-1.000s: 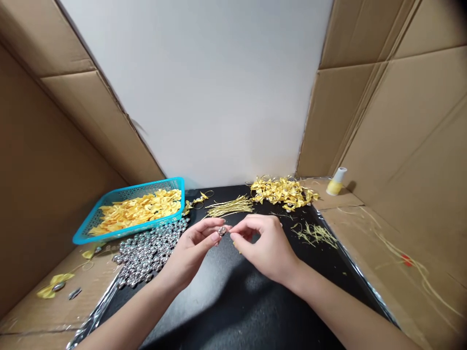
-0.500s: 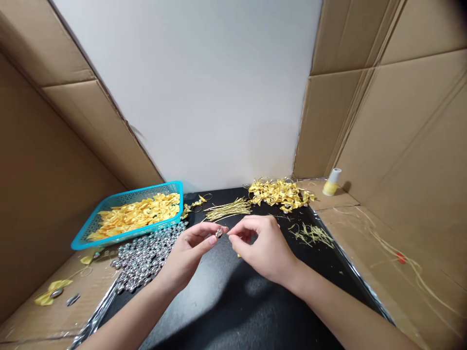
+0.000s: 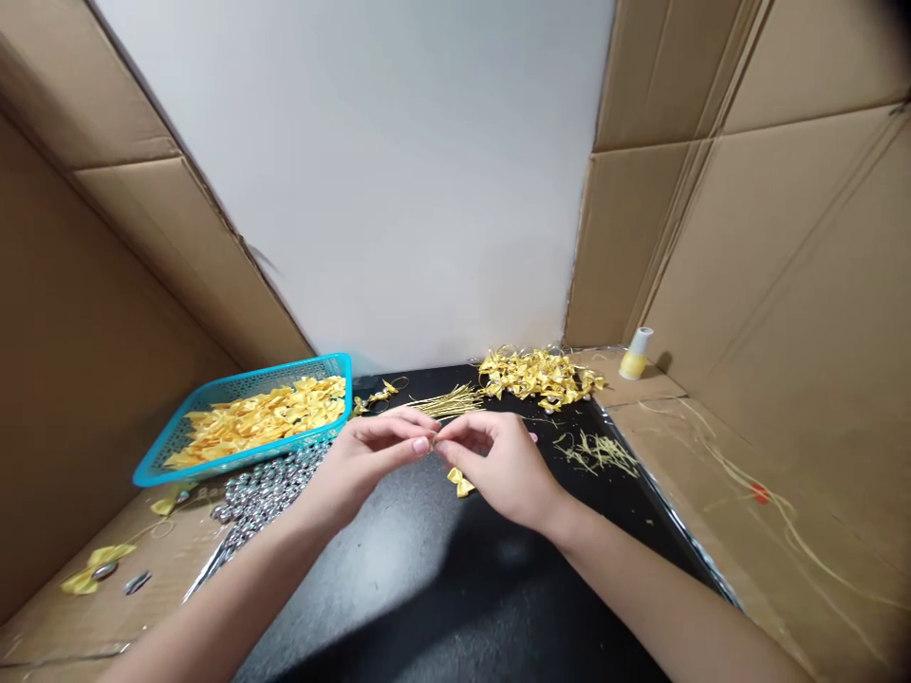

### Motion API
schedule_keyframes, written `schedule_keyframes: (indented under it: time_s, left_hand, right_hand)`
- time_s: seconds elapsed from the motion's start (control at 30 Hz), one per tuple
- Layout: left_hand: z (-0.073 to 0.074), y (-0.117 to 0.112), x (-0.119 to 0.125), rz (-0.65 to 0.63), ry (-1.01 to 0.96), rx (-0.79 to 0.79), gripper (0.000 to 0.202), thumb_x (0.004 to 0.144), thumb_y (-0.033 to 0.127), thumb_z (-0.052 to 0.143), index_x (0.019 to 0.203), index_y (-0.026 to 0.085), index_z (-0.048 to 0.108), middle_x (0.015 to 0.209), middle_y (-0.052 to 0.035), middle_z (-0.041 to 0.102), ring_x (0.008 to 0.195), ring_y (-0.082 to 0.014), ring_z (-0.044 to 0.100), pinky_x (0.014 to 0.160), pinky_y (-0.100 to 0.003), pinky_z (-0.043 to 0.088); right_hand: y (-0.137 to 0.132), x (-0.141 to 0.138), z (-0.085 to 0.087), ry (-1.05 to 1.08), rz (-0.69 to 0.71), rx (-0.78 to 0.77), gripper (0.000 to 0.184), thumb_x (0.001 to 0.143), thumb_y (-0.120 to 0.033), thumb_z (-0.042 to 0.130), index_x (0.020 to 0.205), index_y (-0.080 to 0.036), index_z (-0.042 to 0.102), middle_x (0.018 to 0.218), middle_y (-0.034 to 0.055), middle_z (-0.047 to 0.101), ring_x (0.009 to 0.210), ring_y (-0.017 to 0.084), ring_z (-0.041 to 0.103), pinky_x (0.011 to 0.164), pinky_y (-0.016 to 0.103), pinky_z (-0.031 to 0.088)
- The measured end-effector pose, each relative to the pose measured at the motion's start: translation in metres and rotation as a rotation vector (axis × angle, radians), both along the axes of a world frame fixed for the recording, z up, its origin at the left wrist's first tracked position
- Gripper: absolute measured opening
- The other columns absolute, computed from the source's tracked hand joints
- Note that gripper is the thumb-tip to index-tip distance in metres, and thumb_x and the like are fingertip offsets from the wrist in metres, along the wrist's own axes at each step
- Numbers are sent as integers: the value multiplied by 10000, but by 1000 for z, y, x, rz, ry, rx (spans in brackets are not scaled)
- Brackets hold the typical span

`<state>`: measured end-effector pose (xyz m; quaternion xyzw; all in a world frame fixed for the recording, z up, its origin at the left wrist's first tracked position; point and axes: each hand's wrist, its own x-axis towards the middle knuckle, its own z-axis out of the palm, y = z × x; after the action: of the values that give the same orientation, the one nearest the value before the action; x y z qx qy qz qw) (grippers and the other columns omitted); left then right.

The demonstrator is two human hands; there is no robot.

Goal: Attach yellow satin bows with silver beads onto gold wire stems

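Note:
My left hand [image 3: 366,467] and my right hand [image 3: 504,467] meet fingertip to fingertip above the black work surface [image 3: 419,588]. The left thumb and fingers pinch a small silver bead, now almost wholly covered by the fingertips. The right thumb and forefinger are pressed together against the same spot; what they hold, if anything, is too small to make out. A yellow ribbon bow [image 3: 461,482] lies on the surface just under my right hand. Gold cords [image 3: 452,402] lie in a bundle beyond the hands, and a heap of silver beads [image 3: 267,493] is beside my left forearm.
A blue basket [image 3: 142,472] of yellow bows stands at the left. Finished-looking bows with beads [image 3: 537,375] are piled at the back right, near cord scraps [image 3: 598,453]. A white and yellow cone [image 3: 636,354] stands on cardboard at the right. Cardboard walls rise on both sides.
My hands have come together, their fingertips now touching. The silver bead, visible in my left fingers before, is now covered. More of the bow under my right hand shows.

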<state>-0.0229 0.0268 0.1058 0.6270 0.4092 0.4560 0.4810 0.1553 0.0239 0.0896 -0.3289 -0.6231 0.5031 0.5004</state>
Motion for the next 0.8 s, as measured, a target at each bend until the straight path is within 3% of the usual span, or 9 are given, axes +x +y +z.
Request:
schedule_keyframes:
  time_s: [0.13, 0.23, 0.33, 0.43, 0.53, 0.67, 0.8]
  left_hand:
    - [41, 11, 1, -34, 133, -27, 125, 649, 350, 827, 680, 237, 785, 945, -58, 715, 868, -196, 640, 776, -332, 514]
    - [79, 22, 1, 61, 160, 81, 167, 564, 333, 862, 627, 214, 762, 851, -49, 721, 919, -213, 638, 882, -373, 478]
    - [113, 29, 1, 197, 152, 189, 183, 581, 318, 839, 624, 178, 729, 800, -34, 694, 930, -207, 632, 919, -385, 450]
    - [132, 29, 2, 209, 182, 236, 194, 629, 299, 816, 645, 143, 701, 769, -25, 665, 879, -189, 625, 894, -381, 444]
    - [133, 27, 8, 151, 263, 236, 225, 637, 330, 818, 659, 141, 697, 765, -27, 665, 850, -186, 625, 881, -373, 447]
    - [115, 24, 22, -17, 319, 173, 222, 627, 348, 810, 607, 165, 686, 778, -32, 686, 821, -192, 649, 798, -338, 490]
    - [95, 25, 32, -155, 325, 149, 173, 677, 318, 775, 622, 174, 696, 837, -27, 696, 778, -158, 649, 729, -291, 504]
  right_hand:
    - [7, 8, 6, 54, 51, -25, 129, 723, -280, 717, 779, -169, 684, 736, 26, 683, 646, 133, 603, 616, 273, 478]
    - [14, 24, 16, -28, -36, -22, 209, 717, -302, 725, 883, -180, 689, 738, 20, 672, 645, 131, 585, 591, 267, 446]
    - [20, 43, 25, -5, -110, 1, 224, 730, -294, 712, 926, -190, 686, 736, 12, 657, 666, 129, 578, 591, 260, 437]
    - [23, 58, 32, 48, -189, 82, 208, 744, -310, 712, 916, -195, 693, 804, 21, 667, 708, 126, 575, 635, 270, 453]
    - [22, 61, 35, 69, -219, 167, 189, 755, -306, 714, 912, -200, 698, 898, 33, 673, 745, 129, 585, 652, 278, 466]
    - [19, 46, 30, 55, -170, 265, 181, 769, -291, 715, 937, -224, 712, 1079, 41, 672, 862, 144, 618, 715, 293, 486]
    - [20, 32, 19, 100, -93, 173, 146, 783, -316, 710, 892, -220, 723, 930, 34, 727, 826, 156, 649, 731, 312, 496]
